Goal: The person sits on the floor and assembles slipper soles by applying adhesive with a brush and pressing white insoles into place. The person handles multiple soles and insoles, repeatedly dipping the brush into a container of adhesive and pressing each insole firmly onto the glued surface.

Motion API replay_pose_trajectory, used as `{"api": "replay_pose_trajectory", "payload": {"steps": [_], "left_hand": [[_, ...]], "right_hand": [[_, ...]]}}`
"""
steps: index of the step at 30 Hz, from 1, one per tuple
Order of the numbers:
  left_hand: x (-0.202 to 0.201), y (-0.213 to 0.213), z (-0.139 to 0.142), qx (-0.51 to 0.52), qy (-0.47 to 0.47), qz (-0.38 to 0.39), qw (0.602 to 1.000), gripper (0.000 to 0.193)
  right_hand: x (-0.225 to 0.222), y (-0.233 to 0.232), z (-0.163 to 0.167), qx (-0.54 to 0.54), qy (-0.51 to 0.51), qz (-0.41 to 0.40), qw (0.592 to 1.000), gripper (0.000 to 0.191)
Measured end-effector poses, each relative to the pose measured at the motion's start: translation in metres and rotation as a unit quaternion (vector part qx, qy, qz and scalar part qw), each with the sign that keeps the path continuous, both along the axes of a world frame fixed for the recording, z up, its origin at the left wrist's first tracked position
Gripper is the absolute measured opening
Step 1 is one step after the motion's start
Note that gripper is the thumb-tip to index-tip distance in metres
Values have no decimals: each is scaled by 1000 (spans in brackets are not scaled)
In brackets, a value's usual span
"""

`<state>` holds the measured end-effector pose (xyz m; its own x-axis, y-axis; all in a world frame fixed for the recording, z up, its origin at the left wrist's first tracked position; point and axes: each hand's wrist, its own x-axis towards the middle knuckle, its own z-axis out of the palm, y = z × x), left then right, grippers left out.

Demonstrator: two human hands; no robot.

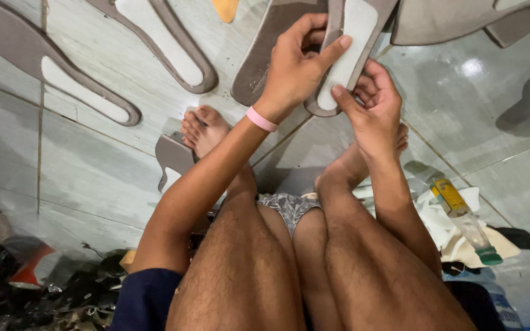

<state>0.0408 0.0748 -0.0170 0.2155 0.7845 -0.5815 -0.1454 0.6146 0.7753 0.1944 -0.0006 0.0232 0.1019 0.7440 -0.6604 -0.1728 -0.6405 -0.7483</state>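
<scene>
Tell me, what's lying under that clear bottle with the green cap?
The bottle lies on crumpled white and cream cloth or paper scraps spread on the tiled floor. Whatever sits beneath those scraps is covered.

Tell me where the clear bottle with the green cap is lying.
In the head view the bottle lies on white scraps on the tiled floor, lower right, beside the person's right leg.
</scene>
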Motion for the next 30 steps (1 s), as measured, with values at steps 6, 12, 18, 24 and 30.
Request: {"api": "replay_pose_trajectory", "payload": {"steps": [6, 12, 18, 24, 30], "left_hand": [[2, -1, 1, 18, -19, 25, 999, 40], [1, 7, 5, 22, 43, -7, 999, 40], [0, 9, 6, 13, 41, -8, 999, 37], [-1, 9, 7, 27, 55, -14, 998, 37], [-1, 10, 9, 22, 58, -21, 998, 37]], "right_hand": [[1, 1, 3, -4, -15, 19, 1000, 56], [3, -1, 0, 8, -2, 27, 1000, 59], [8, -7, 2, -2, 72, 17, 997, 68], [7, -8, -2, -3, 67, 7, 998, 64], [5, -8, 0, -9, 26, 26, 999, 60]]}}
